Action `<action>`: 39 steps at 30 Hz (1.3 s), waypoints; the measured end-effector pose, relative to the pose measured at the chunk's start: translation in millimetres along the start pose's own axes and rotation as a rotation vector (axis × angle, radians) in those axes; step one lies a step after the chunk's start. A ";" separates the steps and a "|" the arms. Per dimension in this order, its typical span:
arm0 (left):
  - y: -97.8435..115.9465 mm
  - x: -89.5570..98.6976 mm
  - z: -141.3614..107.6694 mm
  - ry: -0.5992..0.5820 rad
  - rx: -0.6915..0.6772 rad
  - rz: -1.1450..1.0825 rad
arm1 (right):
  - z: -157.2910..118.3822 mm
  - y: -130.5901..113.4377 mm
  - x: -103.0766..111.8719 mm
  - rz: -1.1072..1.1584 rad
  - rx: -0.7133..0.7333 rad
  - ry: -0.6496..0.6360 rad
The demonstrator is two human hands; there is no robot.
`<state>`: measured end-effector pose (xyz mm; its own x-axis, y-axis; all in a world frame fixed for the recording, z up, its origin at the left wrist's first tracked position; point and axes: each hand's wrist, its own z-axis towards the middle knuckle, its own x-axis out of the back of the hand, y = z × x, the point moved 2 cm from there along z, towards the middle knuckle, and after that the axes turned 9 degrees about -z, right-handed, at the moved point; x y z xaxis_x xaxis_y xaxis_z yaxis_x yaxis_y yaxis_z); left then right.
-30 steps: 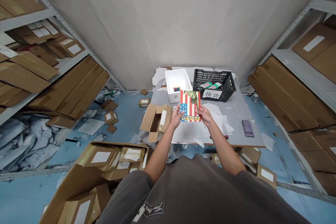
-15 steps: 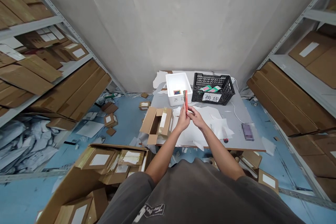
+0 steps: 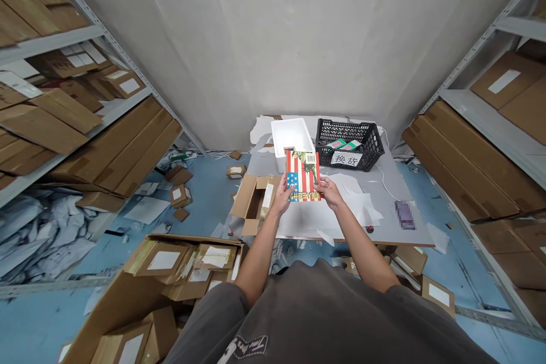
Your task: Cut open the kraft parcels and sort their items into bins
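A flat, striped, star-patterned book (image 3: pixel 302 177) is gripped at opposite edges by the left fingers (image 3: pixel 290 189) and right fingers (image 3: pixel 323 186), narrowly closed.

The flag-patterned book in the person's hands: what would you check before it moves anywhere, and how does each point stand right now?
1. Book gripped from both sides: ok, left hand and right hand each at an edge.
2. Barcode uncovered: ok, visible near the far edge.
3. Cover lettering upright for the wearer: not ok, it appears upside down.
4. White box contents fully visible: not ok, the book hides its near part.
5. Black crate empty: not ok, green-and-pink items lie inside.
6. Pages undamaged: cannot tell, they are not visible.
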<state>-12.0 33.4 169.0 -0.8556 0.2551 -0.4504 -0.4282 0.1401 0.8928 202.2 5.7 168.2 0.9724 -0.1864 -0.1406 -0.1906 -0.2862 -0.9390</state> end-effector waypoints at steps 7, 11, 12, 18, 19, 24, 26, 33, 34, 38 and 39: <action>12.3 41.3 17.9 0.001 -0.059 0.182 | -2.3 -10.2 -18.5 -0.015 0.036 0.046; 16.3 63.6 39.9 -0.039 -0.071 0.292 | 7.6 -9.0 -32.4 -0.045 0.119 0.113; 17.5 67.4 47.9 -0.048 -0.085 0.313 | 12.9 -9.2 -35.5 -0.058 0.139 0.133; 21.4 80.1 120.2 -0.035 -0.115 0.406 | 80.1 -25.7 -40.3 -0.133 0.169 0.180; 21.4 82.2 135.8 -0.024 -0.110 0.408 | 97.4 -30.7 -39.2 -0.142 0.160 0.173; 22.0 98.6 218.9 0.049 -0.100 0.430 | 199.1 -53.1 -36.7 -0.178 0.147 0.073; 22.9 106.5 252.1 0.097 -0.089 0.445 | 241.7 -58.3 -37.6 -0.185 0.148 0.028; 29.6 121.8 345.3 0.248 0.039 0.550 | 356.5 -74.0 -30.8 -0.334 0.090 0.052; 31.1 123.3 350.2 0.264 0.048 0.561 | 363.0 -76.1 -26.7 -0.367 0.082 0.089; 34.0 128.5 340.4 0.240 0.067 0.522 | 354.6 -77.7 -10.1 -0.397 0.090 0.131; 33.8 129.3 331.9 0.230 0.070 0.505 | 344.7 -76.1 -6.8 -0.387 0.092 0.125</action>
<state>-40.5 388.7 137.5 -0.9943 0.0924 0.0541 0.0650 0.1200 0.9906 256.6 352.7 132.4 0.9450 -0.1959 0.2619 0.2040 -0.2730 -0.9401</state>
